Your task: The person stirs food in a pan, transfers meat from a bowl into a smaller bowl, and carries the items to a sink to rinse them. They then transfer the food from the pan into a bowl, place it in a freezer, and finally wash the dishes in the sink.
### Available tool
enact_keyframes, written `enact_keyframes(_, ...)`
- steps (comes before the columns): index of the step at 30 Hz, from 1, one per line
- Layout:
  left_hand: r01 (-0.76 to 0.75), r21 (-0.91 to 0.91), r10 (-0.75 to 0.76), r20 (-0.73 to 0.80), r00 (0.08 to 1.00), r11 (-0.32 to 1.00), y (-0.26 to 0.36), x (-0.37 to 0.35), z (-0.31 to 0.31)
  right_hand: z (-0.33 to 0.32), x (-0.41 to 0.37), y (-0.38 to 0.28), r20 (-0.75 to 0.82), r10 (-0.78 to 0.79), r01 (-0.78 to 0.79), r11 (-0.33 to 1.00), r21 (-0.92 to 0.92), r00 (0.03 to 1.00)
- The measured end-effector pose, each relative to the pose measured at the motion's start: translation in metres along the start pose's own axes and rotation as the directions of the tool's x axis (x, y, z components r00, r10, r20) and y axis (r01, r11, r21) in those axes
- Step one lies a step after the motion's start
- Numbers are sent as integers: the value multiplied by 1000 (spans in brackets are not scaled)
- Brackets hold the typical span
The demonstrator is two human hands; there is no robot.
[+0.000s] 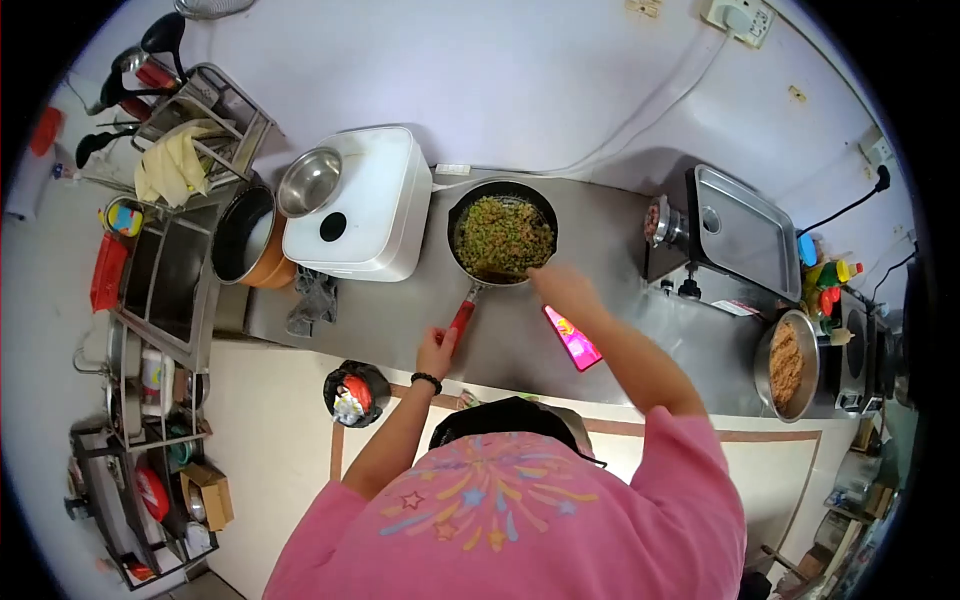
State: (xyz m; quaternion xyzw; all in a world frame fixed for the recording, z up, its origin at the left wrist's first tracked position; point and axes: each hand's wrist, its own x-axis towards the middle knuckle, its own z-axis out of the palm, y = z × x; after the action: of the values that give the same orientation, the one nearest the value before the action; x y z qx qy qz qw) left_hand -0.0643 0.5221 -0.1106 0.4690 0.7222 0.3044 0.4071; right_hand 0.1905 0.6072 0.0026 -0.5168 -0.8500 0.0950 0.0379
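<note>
A black frying pan (455, 240) full of chopped green and brown food (505, 230) sits on the steel counter. My left hand (436, 354) is closed around the pan's red handle (463, 318). At the pan's lower right rim, my right hand (562, 288) is closed and slightly blurred. A brownish strip inside the near rim may be part of a utensil in it, but its kind does not show. Under my right forearm lies a phone (574, 340) with a bright pink screen.
Left of the pan stands a white appliance (400, 200) with a steel bowl (310, 182) on top, beside a large pot (275, 245). To the right are a steel meat grinder (745, 230) and a bowl of minced meat (788, 365). A bin (372, 378) stands below the counter.
</note>
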Motion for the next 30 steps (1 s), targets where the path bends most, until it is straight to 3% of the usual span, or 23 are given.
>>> enact_keyframes(1, -3, 8, 3, -1, 1000, 1000, -1, -1, -1, 6, 11, 5, -5, 2, -2, 1000, 7, 1000)
enact_keyframes(3, -64, 73, 65, -8, 998, 995, 2, -2, -2, 16, 35, 17, -11, 52, -53, 977, -206, 999)
enact_keyframes(6, -38, 83, 39, -17, 999, 996, 0, -3, -1, -5, 46, 30, 46, 154, -141, 966, -215, 987)
enact_keyframes(10, 23, 46, -25, 35, 999, 999, 0, -1, 0, -34, 46, 32, 107, 138, -107, 962, -249, 985)
enact_keyframes(12, -5, 128, 3, 14, 1000, 992, 8, -4, -3, -25, 61, 47, -12, 273, -270, 946, -178, 962)
enact_keyframes(14, -9, 109, 7, 18, 1000, 994, 6, -3, -3, 19, 65, 52, -13, 214, -213, 962, -171, 977)
enact_keyframes(18, 27, 65, -28, 24, 999, 998, 2, 0, -2, 17, 40, 24, 60, 75, -63, 982, -177, 995)
enact_keyframes(22, 2, 26, -2, 28, 1000, 1000, 0, 1, 0, -11, 9, 5, 2, 86, -85, 993, -78, 996)
enact_keyframes(24, -91, 109, 97, -46, 994, 990, -8, 3, 2, 4, 6, 4, 122, 115, -95, 982, -163, 986)
enact_keyframes(26, -71, 91, 74, -23, 997, 993, -13, 5, 4, 34, 21, 11, 188, 173, -154, 982, -113, 967)
enact_keyframes(28, -28, 55, 28, -1, 1000, 998, -15, 7, 3, 46, 29, 12, -52, 137, -144, 972, -185, 989)
enact_keyframes(29, -8, -4, 9, 39, 999, 1000, -16, 9, 2, 40, 28, 13, -58, 141, -149, 972, -182, 988)
enact_keyframes(30, -9, 1, 9, 40, 999, 1000, -9, 6, -1, 26, 24, 11, -333, -88, 16, 977, -211, 939)
